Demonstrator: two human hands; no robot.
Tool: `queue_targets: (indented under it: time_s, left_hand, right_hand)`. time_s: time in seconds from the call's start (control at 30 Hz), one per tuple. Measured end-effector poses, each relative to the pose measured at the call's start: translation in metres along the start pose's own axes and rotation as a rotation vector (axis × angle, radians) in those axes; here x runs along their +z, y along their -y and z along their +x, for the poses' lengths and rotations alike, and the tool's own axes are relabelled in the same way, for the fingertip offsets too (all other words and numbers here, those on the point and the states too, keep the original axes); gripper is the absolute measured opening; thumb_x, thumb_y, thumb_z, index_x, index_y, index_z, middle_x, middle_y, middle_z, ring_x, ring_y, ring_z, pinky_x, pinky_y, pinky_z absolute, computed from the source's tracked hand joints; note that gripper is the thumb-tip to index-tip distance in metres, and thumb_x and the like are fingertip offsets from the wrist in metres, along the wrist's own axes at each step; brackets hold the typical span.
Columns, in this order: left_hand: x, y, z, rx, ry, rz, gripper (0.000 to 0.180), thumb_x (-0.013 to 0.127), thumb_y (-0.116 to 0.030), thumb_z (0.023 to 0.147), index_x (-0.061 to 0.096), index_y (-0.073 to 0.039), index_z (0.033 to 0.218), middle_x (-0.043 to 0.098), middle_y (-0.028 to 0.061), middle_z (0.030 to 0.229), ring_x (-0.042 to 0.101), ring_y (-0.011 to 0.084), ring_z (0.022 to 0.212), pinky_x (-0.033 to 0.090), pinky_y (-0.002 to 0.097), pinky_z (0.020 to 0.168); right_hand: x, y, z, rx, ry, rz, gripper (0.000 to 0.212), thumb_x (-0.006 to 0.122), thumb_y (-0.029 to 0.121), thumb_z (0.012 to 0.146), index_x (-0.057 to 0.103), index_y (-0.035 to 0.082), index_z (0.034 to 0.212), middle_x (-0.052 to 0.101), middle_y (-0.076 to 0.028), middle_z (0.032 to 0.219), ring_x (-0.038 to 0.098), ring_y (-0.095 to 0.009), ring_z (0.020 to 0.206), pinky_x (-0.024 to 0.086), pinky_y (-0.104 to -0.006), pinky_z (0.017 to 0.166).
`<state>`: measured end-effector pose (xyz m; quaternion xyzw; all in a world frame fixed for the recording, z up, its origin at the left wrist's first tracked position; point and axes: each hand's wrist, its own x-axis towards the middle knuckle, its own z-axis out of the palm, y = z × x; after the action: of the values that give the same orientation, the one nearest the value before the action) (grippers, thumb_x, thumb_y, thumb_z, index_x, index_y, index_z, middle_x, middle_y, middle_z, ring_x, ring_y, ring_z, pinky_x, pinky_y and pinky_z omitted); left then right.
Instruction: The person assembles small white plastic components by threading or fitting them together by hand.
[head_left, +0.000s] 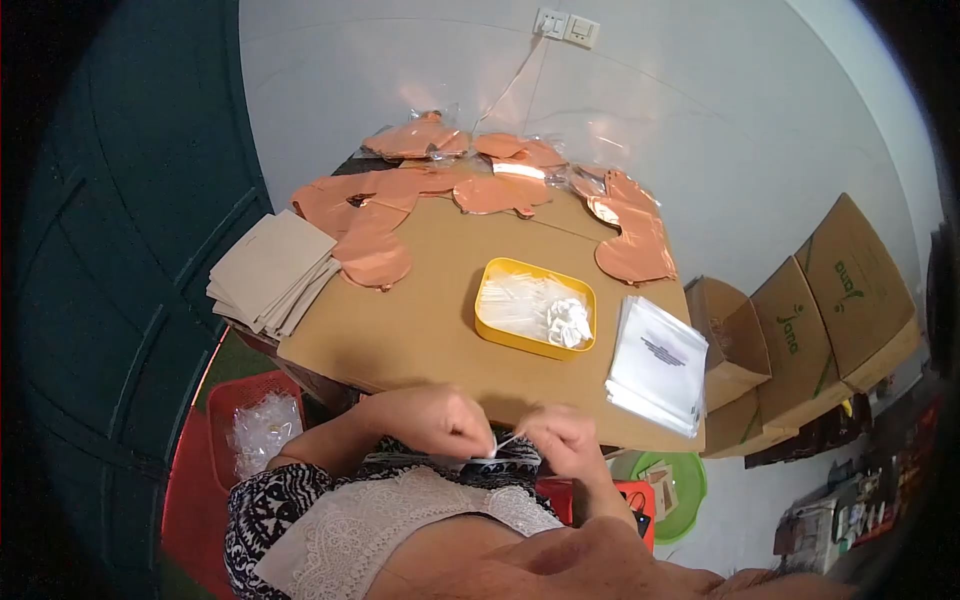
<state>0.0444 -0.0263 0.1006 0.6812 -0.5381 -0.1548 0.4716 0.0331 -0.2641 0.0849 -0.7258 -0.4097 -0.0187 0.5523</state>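
Just past the table's near edge, above my lap, my left hand (440, 420) is closed with thumb and fingers pinched on a thin white strip (508, 440). The other end of the strip runs to my right hand (562, 438), whose fingers are also pinched together on it. Something pale and thin lies below the left fingers, too small to make out. Beyond the hands, on the cardboard table top (420, 320), stands a yellow tray (533, 347). It holds many thin white sticks or tubes (515, 303) and a white bunched ribbon (568, 322).
Copper-coloured foil balloons (380, 225) lie flat along the table's back. A stack of beige envelopes (270, 265) sits left, white printed packets (655, 365) right. Cardboard boxes (800, 320) stand to the right. A red basket (215, 420) and a green basin (690, 490) are below.
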Motion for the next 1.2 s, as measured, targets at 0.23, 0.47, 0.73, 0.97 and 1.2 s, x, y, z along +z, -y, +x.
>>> queue_targets:
  time_s: [0.23,0.47,0.73,0.97,1.2]
  left_hand:
    - [-0.004,-0.011,0.004,-0.134,-0.201,0.137,0.014,0.059,-0.004,0.085,0.067,0.004,0.093,0.069,0.0113,0.088,0.065,0.0239,0.078,0.050,0.0313,0.070]
    - [-0.002,-0.019,0.001,-0.167,-0.246,-0.361,0.019,0.055,-0.003,0.086,0.063,0.006,0.102,0.066,0.0162,0.090,0.061,0.0179,0.074,0.050,0.0307,0.070]
    - [-0.005,-0.015,0.001,0.097,0.072,-0.282,0.036,0.061,-0.006,0.084,0.056,0.004,0.118,0.062,0.0148,0.102,0.059,0.0188,0.078,0.048,0.0293,0.072]
    - [-0.003,-0.004,0.000,0.220,0.047,-0.162,0.037,0.059,-0.008,0.084,0.054,0.001,0.120,0.062,0.0073,0.088,0.058,0.0121,0.071,0.046,0.0241,0.064]
    - [-0.007,-0.016,-0.002,-0.290,-0.002,-0.043,0.017,0.058,-0.005,0.084,0.062,0.004,0.099,0.064,0.0108,0.092,0.059,0.0167,0.077,0.047,0.0259,0.070]
  right_hand:
    - [-0.002,0.004,-0.001,-0.029,0.112,0.023,0.010,0.056,0.001,0.085,0.065,-0.001,0.088,0.062,-0.014,0.076,0.060,-0.026,0.067,0.047,-0.0330,0.062]
    - [0.007,0.003,0.000,0.016,-0.004,-0.026,0.011,0.057,0.006,0.086,0.066,-0.001,0.085,0.063,-0.009,0.074,0.060,-0.020,0.065,0.046,-0.0313,0.060]
    - [0.004,-0.002,-0.004,0.017,-0.068,-0.119,0.010,0.056,0.003,0.086,0.064,-0.002,0.086,0.060,-0.012,0.072,0.060,-0.024,0.064,0.046,-0.0321,0.060]
    - [0.002,0.002,-0.005,0.048,-0.096,-0.058,0.010,0.056,0.003,0.085,0.065,-0.001,0.083,0.062,-0.011,0.072,0.061,-0.022,0.065,0.047,-0.0313,0.060]
    - [-0.001,0.005,-0.011,0.022,-0.042,0.023,0.011,0.057,0.006,0.086,0.065,-0.001,0.084,0.063,-0.010,0.073,0.060,-0.022,0.066,0.047,-0.0307,0.062]
